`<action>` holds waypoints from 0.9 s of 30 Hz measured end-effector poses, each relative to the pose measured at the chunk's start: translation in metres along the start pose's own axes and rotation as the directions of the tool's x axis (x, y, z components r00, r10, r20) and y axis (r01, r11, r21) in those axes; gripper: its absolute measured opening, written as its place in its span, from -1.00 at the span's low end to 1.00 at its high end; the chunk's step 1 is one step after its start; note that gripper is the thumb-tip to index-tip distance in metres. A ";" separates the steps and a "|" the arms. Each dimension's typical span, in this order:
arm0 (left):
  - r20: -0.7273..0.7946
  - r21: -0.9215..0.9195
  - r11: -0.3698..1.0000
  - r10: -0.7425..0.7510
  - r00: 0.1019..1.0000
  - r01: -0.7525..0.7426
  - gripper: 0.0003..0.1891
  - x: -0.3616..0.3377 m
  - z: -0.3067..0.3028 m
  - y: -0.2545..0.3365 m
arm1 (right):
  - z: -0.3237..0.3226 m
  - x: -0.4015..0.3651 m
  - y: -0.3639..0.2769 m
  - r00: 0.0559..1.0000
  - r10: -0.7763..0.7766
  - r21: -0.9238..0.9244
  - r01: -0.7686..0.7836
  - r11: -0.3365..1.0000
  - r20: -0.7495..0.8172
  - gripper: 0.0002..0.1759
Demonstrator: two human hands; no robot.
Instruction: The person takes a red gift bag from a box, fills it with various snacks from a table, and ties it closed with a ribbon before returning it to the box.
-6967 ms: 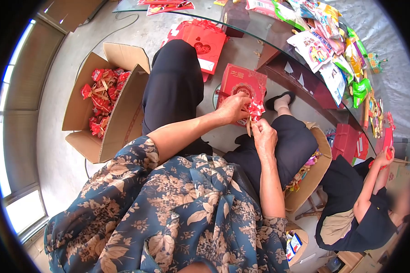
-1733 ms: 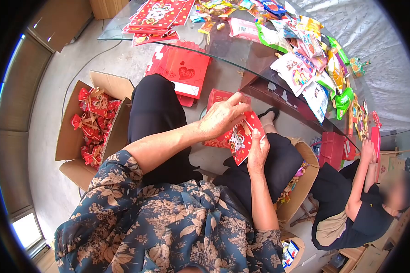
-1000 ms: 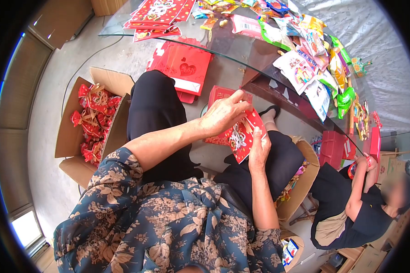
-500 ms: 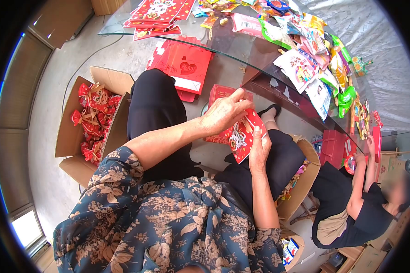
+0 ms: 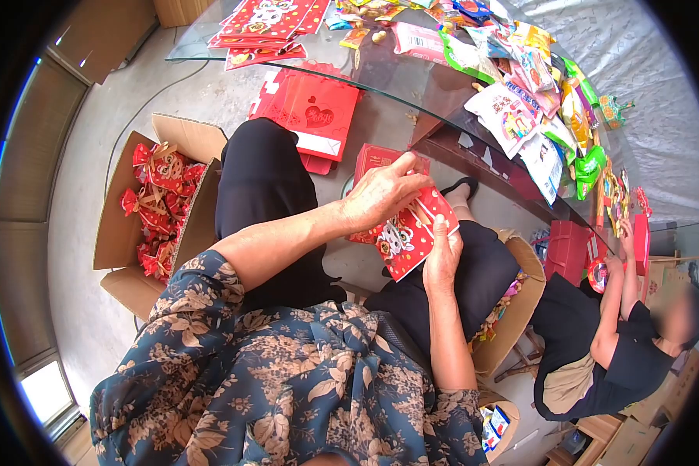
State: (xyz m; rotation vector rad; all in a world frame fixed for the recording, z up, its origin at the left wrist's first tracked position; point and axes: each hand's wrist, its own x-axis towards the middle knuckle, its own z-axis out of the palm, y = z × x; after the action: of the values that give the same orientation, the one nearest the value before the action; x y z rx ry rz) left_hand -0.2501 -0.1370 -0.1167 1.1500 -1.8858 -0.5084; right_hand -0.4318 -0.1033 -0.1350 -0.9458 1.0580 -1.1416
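Observation:
Over my lap is a small red gift bag (image 5: 400, 243) with white dots and a cartoon lion face, tilted, with a pale gold ribbon near its top. My left hand (image 5: 387, 190) has its fingers bent and pinched together at the bag's upper edge, and the fingertips partly hide what they grip. My right hand (image 5: 443, 258) grips the bag's right side, thumb lying on the front and fingers behind it. Beneath my left hand, a red printed box (image 5: 373, 158) shows in part.
A carton (image 5: 116, 221) of tied red bags stands at left, another carton (image 5: 520, 318) at right. The glass table (image 5: 388, 74) carries snack packets (image 5: 505, 116) and flat red bags (image 5: 260, 23). Red boxes (image 5: 311, 109) lie under its edge. A co-worker (image 5: 621, 349) sits at right.
The gift bag has turned, its lower end swinging left, so more of its printed face shows. Both my hands stay almost in place. The co-worker's raised hand has shifted slightly.

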 end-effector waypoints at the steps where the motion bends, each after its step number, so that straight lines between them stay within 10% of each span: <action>1: -0.006 -0.001 1.000 0.008 1.000 -0.008 -0.72 0.000 0.000 0.000 | 0.000 0.000 -0.001 1.000 0.003 0.009 -0.003 1.000 0.000 -0.61; 27: -0.056 -0.078 0.997 -0.007 0.998 0.003 -0.81 0.000 0.001 0.001 | 0.000 0.000 0.000 0.999 -0.001 -0.037 0.003 0.999 0.051 -0.58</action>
State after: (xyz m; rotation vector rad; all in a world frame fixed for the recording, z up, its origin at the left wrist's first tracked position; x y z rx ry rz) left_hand -0.2514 -0.1366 -0.1161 1.1068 -1.8001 -0.5424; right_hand -0.4314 -0.1038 -0.1348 -1.0001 1.0408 -1.0971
